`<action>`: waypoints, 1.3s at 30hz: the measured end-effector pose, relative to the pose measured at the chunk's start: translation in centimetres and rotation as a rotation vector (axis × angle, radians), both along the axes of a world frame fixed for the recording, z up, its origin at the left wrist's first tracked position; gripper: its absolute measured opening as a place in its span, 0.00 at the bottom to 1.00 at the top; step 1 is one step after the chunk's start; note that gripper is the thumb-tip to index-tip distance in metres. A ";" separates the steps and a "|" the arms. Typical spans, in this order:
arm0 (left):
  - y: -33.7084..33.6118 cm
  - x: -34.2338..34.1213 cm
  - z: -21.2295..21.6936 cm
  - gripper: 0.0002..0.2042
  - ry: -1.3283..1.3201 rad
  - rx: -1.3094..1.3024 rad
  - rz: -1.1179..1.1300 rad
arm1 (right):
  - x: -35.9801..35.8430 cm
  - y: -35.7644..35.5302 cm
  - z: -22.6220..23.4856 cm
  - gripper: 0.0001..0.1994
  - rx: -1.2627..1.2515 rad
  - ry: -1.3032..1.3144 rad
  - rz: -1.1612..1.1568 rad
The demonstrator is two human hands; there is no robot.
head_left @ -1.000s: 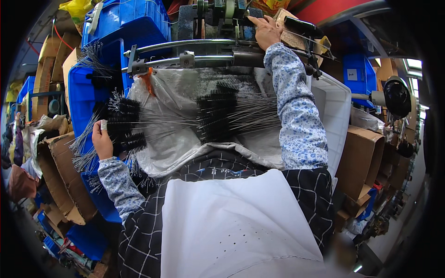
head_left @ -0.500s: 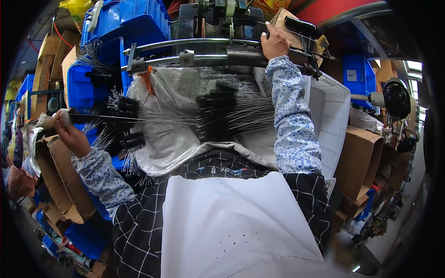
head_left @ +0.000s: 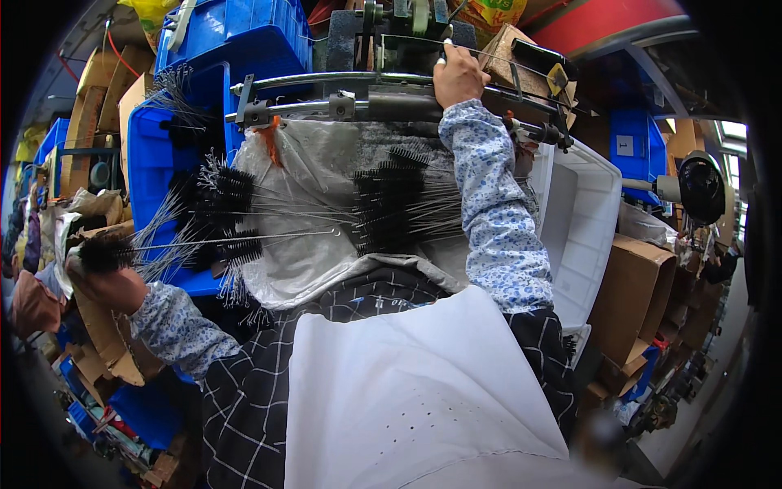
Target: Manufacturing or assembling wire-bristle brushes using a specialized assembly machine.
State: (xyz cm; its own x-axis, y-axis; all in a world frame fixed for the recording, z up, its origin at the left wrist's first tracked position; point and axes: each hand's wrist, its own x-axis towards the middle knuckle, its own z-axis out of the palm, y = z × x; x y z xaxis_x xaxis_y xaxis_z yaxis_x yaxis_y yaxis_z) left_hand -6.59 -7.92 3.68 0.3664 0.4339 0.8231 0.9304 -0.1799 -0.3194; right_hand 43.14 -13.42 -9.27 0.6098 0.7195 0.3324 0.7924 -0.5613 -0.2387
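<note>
We see the left hand out at the far left, fist closed round the bristle end of a black wire brush; its thin wire stem runs rightward from the fist toward the grey sack. The brush sits well clear of the blue crate, which holds more brushes splayed with stems pointing all ways.

We see the right hand up at the top centre, fingers curled down onto the metal bar of the machine; whether it truly clamps the bar or only rests on it, we cannot tell.

A second bundle of brushes lies on the sack between the two arms, just left of the right sleeve.

A white tub stands right of that sleeve. Cardboard boxes stack further right. A white cloth covers the lap over a checked apron
</note>
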 end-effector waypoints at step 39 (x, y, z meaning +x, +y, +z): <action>-7.3 26.2 -7.4 0.09 -1.461 -1.663 -1.171 | -7.1 -9.1 8.6 0.17 -0.171 0.706 0.722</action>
State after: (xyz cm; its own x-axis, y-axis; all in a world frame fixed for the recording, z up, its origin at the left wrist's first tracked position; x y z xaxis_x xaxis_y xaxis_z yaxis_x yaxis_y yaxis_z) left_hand 19.62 -15.19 -3.73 0.5959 0.8022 0.0376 -0.2517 0.1421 0.9573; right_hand 36.06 -22.55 -0.68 0.0293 0.9967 -0.0759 0.6644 -0.0762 -0.7435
